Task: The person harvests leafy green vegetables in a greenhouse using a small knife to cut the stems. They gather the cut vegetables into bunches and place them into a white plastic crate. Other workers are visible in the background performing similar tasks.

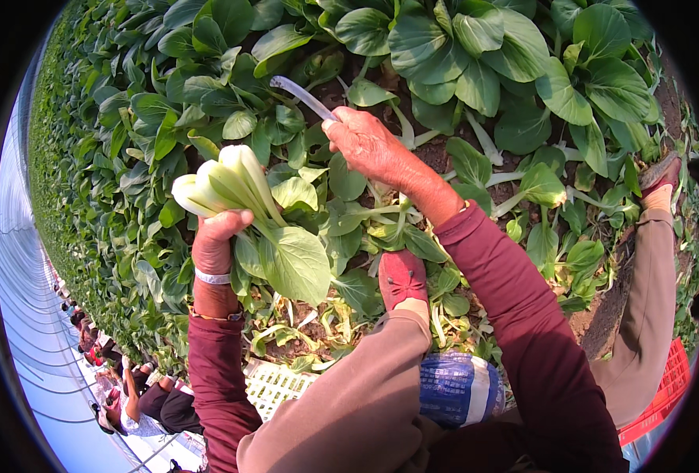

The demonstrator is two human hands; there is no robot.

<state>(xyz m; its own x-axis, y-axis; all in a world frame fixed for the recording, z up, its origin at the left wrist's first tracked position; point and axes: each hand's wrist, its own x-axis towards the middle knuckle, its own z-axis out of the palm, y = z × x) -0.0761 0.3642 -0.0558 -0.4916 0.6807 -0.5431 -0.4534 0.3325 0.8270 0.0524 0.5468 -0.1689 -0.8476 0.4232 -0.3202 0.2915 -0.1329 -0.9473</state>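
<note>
My left hand [214, 243] grips a head of bok choy [231, 183] around its stalks. The pale base points up and away from me, and the leaves hang back toward my knee. In my right hand [358, 139] is a curved metal blade [303, 96], a sickle-like knife, its tip pointing to the upper left; my fist hides the handle. Standing bok choy plants [467, 53] grow just beyond the blade. Cut loose leaves [503, 177] lie on the soil beneath and to the right of my right forearm.
My red shoe [402, 278] stands among leaf scraps. A pale slatted crate [275, 384] is by my left leg, a blue printed sack [459, 390] beneath me and a red crate [660, 387] at the right. Several people [142, 396] sit along the row at the left, near the tunnel's plastic wall [42, 349].
</note>
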